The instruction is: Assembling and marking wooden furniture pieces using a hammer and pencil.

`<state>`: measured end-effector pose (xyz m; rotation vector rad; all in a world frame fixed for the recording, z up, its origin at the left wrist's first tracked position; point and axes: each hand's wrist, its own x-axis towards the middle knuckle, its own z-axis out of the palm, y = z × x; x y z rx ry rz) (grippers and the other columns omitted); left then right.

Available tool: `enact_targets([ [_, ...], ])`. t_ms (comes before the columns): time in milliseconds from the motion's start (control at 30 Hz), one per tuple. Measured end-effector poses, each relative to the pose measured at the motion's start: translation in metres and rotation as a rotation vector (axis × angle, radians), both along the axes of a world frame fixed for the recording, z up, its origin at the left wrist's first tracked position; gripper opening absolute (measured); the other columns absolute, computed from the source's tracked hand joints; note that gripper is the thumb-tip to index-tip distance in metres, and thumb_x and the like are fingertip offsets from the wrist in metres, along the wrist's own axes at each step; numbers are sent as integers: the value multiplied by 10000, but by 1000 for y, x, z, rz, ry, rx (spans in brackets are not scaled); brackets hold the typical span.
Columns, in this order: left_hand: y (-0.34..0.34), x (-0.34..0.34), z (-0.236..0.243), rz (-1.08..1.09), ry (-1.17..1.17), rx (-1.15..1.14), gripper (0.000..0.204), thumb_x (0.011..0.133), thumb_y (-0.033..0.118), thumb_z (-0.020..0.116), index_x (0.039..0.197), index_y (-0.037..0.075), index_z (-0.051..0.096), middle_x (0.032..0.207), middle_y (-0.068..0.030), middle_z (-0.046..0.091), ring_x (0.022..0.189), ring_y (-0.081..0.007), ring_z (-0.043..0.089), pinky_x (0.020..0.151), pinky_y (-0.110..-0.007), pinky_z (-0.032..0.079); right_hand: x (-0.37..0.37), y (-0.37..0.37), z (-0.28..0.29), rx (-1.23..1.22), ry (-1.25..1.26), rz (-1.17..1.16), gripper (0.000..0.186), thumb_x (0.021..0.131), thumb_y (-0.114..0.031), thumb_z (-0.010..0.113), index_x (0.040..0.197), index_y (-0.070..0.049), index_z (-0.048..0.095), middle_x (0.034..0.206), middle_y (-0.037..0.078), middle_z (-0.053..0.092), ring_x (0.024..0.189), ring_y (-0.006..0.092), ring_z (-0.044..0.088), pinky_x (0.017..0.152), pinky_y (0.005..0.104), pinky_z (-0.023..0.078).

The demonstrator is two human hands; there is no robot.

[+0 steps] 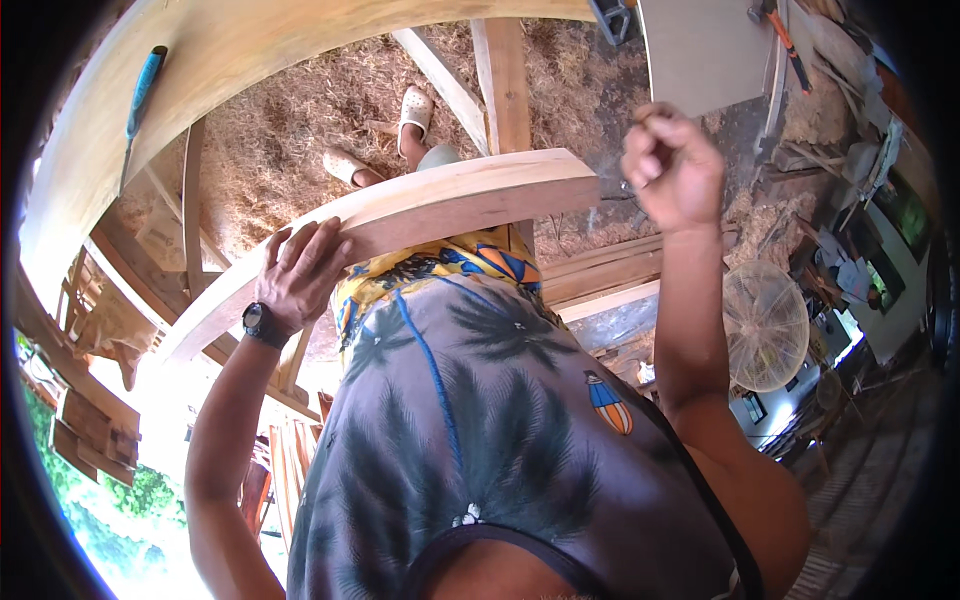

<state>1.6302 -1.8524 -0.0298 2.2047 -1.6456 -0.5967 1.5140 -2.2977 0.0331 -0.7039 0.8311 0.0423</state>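
Observation:
A long, pale wooden board (480, 192) lies across the front of my body, running from the lower left up to its squared end at the right. My left hand (300, 265), with a dark watch on its wrist, grips the board's edge with the fingers laid over its upper face. Raised beyond the board's right end, my right hand (676, 170) is closed, its thumb and fingers curled together. Whatever it pinches, if anything, is too small to make out. How the board is supported underneath is hidden.
A screwdriver (146, 92) with a blue handle lies on the light wooden surface (290, 50) at the far left. Wood shavings (270, 115) cover the floor around my feet. Farther right are a hammer (788, 50), stacked planks (600, 270) and a round fan (766, 326).

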Motion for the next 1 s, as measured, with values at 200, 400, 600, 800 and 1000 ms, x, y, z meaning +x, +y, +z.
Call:
enact_targets([
  [200,-1,-1,1,1,-6,-11,460,819,240,717,1263,147,644,1404,-94,538,1198,-281,560,980,-475,444,15,124,-20,113,127,518,177,869,-123,602,934,26,671,711,69,638,517,106,567,469,215,459],
  [400,4,0,-3,5,-12,-48,421,774,206,709,1189,146,675,1366,-106,559,1188,-281,561,985,-471,442,42,233,-48,142,-73,691,152,886,-85,592,906,44,669,688,81,634,542,88,574,481,214,450],
  [600,14,-1,-9,27,-9,-85,424,740,232,708,1161,183,685,1385,-108,544,1201,-282,549,992,-470,439,38,239,-66,100,-43,601,176,891,-108,574,915,45,659,737,103,644,575,137,596,532,238,488],
  [800,25,-7,-10,272,69,-139,613,838,343,703,1399,188,508,1493,-138,431,1204,-317,535,1016,-488,410,30,244,-65,-32,-5,479,190,895,-91,548,941,63,651,746,117,649,584,151,600,540,254,508],
  [1000,127,-8,4,737,-19,18,677,830,354,738,1406,114,476,1511,-162,391,1275,-361,470,1062,-534,340,39,248,-60,-108,104,438,151,854,-84,587,910,40,653,712,98,644,522,150,570,520,268,498],
])
